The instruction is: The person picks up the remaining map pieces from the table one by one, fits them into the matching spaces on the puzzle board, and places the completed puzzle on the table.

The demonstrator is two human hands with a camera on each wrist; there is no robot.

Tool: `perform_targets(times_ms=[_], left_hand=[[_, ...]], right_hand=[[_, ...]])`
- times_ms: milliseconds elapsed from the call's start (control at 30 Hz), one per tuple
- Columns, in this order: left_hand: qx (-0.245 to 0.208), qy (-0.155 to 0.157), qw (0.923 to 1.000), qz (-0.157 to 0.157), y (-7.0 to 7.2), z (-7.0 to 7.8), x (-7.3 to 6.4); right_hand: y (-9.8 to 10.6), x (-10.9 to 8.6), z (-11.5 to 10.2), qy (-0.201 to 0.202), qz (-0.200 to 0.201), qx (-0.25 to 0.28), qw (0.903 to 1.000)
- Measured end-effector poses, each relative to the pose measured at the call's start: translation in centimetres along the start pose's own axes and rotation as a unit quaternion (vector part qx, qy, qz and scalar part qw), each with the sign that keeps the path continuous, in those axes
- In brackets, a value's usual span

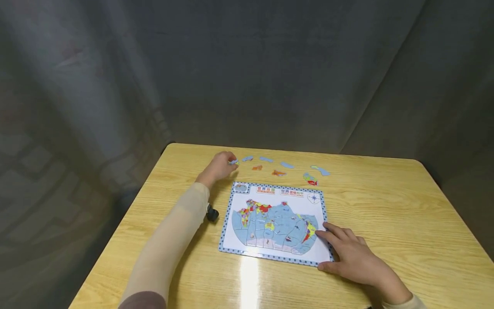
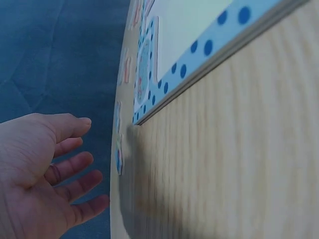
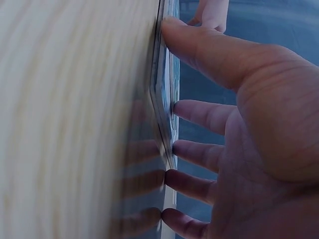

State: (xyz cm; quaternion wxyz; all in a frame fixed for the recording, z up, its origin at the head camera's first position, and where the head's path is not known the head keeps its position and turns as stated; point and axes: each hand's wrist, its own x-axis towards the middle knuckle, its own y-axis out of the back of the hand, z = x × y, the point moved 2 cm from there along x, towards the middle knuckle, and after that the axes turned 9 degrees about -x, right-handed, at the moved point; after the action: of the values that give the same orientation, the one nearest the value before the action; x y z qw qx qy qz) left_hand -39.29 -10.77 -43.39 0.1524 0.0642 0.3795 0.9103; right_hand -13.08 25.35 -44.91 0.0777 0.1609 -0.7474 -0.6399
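A world map puzzle board [image 1: 247, 256] with a blue dotted border lies flat on the table, much of its map filled with pieces. At the far left of the loose pieces, my left hand [image 1: 221, 166] reaches over a blue-and-green puzzle piece [image 1: 233, 162]. Its fingers are relaxed and apart in the left wrist view, with that piece [image 2: 119, 155] lying on the table beyond them. My right hand [image 1: 353, 257] rests at the board's right edge, fingers spread. In the right wrist view its thumb touches the board's rim [image 3: 158, 84] and the other fingertips reach down beside it.
Several loose pieces lie in a scattered band behind the board, among them an orange piece [image 1: 278, 173], a red-and-green piece [image 1: 310, 179] and a long blue piece [image 1: 321, 171]. A grey curtain [image 1: 262, 86] hangs behind the wooden table [image 1: 405, 206].
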Motion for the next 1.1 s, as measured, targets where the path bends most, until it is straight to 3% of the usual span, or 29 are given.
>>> perform_targets(times_ms=[267,467,833,1100], left_hand=[[0.013,0.006,0.9999,0.004,-0.2,-0.2,1.3],[0.025,0.027,0.9993,0.006,-0.7,-0.5,1.9],[0.093,0.061,0.9937,-0.014,-0.9,-0.6,2.0],[0.093,0.081,0.9923,-0.012,-0.8,-0.4,1.8]], right_hand=[[0.0,-0.2,-0.2,0.004,0.005,0.002,1.0000],[-0.1,-0.4,-0.3,0.004,0.007,0.001,1.0000],[-0.1,-0.8,-0.5,0.005,0.007,0.005,1.0000],[0.1,-1.0,-0.8,0.009,0.009,0.010,0.9999]])
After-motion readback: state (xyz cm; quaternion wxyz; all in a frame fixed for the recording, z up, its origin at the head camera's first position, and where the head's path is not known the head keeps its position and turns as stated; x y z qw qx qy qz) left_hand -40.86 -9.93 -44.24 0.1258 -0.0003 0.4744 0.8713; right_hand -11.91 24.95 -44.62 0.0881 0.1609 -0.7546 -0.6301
